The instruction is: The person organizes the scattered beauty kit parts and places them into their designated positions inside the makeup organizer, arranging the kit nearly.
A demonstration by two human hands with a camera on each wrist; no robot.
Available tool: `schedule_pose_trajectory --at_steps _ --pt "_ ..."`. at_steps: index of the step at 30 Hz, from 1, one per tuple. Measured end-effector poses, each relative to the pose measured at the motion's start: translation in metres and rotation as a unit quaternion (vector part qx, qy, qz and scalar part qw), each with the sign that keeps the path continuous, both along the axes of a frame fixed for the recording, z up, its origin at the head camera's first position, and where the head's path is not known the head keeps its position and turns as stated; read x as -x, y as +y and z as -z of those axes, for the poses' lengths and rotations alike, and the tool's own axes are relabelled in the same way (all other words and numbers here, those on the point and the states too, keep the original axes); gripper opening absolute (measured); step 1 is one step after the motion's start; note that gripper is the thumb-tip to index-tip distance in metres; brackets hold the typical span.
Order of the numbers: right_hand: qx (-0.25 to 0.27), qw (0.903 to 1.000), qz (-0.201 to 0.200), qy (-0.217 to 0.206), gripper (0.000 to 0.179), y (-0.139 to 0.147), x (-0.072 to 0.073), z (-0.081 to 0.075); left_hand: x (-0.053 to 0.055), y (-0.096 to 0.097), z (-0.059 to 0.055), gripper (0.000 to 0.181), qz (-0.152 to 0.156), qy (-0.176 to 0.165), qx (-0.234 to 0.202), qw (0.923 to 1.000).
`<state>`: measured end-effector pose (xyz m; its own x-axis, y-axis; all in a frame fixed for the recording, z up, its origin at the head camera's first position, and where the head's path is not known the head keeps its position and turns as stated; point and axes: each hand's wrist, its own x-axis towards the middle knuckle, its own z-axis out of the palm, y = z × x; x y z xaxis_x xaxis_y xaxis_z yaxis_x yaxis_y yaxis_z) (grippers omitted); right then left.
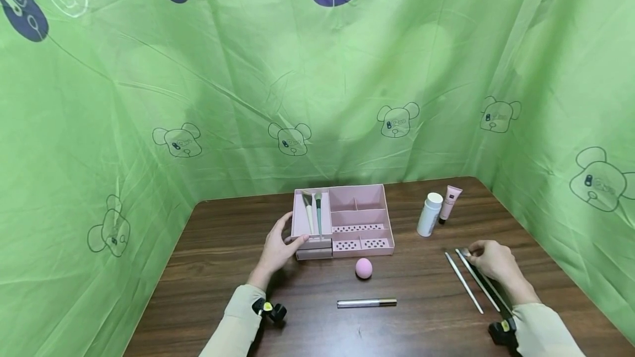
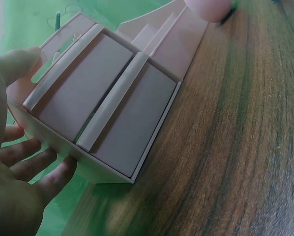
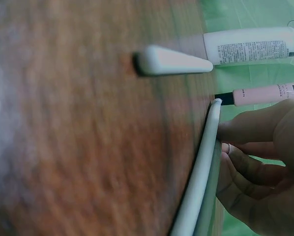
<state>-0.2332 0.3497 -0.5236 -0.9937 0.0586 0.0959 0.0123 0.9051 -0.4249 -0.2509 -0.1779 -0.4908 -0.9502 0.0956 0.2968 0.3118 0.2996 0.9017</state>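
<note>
A pink makeup organizer (image 1: 355, 215) stands at the back middle, with two makeup brushes (image 1: 319, 211) lying in its left top tray. My left hand (image 1: 275, 248) grips its left front corner, thumb over the top and fingers against the side. In the left wrist view, two drawer fronts (image 2: 132, 113) appear closed. At the right, my right hand (image 1: 496, 263) pinches a green-handled makeup brush (image 3: 209, 196) near one end. Right beside it lies a white slender stick (image 3: 198, 172), and a second white stick (image 1: 463, 282) is farther left. The held brush's head is mostly hidden.
A pink ball-shaped sponge (image 1: 364, 268) sits before the organizer. Nearer the front lies a silver tube (image 1: 366, 303) with a dark gold end. A white bottle (image 1: 429, 215) and a pink squeeze tube (image 1: 450, 204) stand at the back right. Green cloth (image 1: 317, 81) hangs round the wooden table (image 1: 218, 258).
</note>
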Motion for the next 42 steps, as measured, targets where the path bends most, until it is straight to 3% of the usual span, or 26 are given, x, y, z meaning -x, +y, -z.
schedule_pose_trajectory --at_steps 16,35,42 --pt "-0.003 0.9995 -0.004 0.032 0.019 -0.001 0.002 -0.003 -0.001 0.000 -0.001 0.078 0.003 -0.004 -0.003 1.0000" --pt "0.024 0.9961 -0.006 0.085 0.020 -0.038 0.017 -0.050 -0.002 0.000 -0.002 0.078 -0.002 0.000 0.010 1.0000" --pt "0.027 0.9932 -0.026 0.111 0.020 -0.060 0.022 -0.070 -0.001 -0.001 -0.001 0.078 0.000 0.000 0.007 1.0000"
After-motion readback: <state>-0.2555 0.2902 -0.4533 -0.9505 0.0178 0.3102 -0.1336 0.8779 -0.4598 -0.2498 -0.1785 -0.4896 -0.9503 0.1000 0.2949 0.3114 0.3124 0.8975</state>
